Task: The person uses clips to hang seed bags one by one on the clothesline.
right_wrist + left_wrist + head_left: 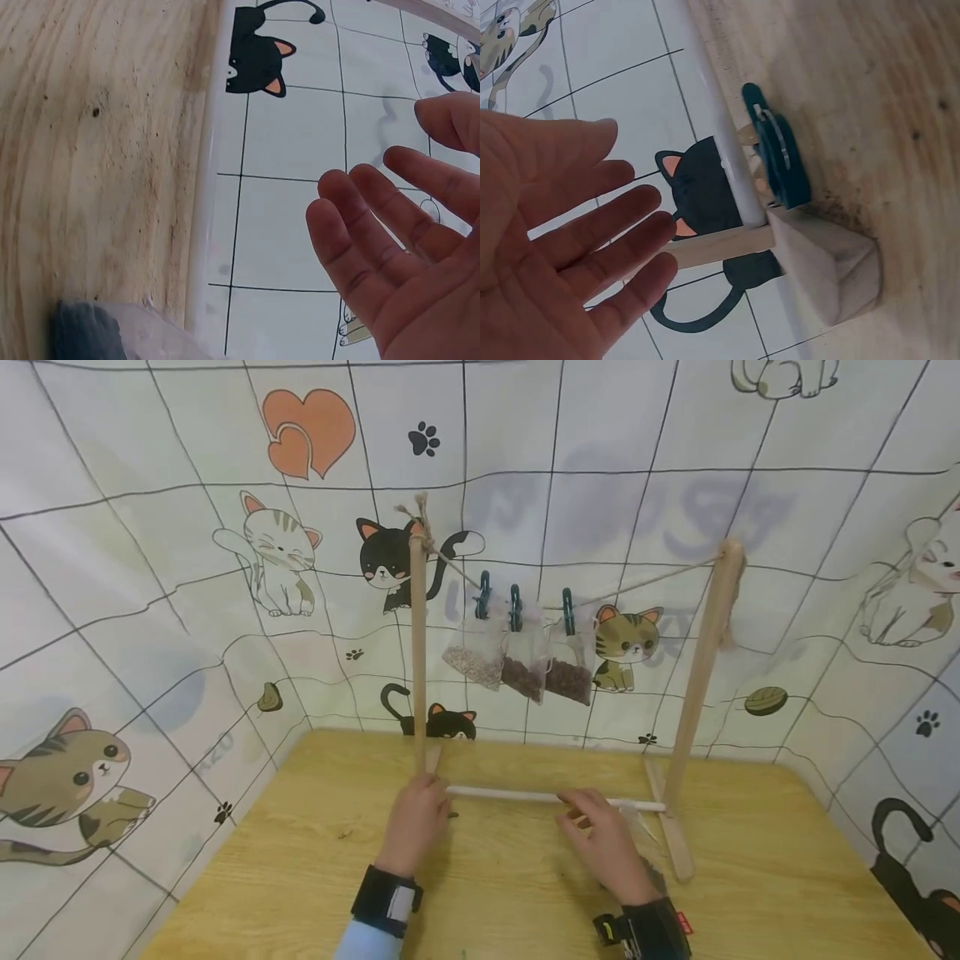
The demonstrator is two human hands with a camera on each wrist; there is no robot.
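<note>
My left hand, fingers loosely extended, is by the lower end of the left wooden post. A teal clothespin lies on the table beside that post's foot block, apart from the fingers. My right hand, relaxed with nothing in it, hovers near the white crossbar. A clear bag with dark contents lies below it, partly hidden in the head view. On the rope hang several-grain bags: one pale bag and two brown-filled bags, clipped by teal clothespins.
The right wooden post stands on a flat foot. Both posts rise from a wooden table. A cat-patterned cloth surrounds the back and sides.
</note>
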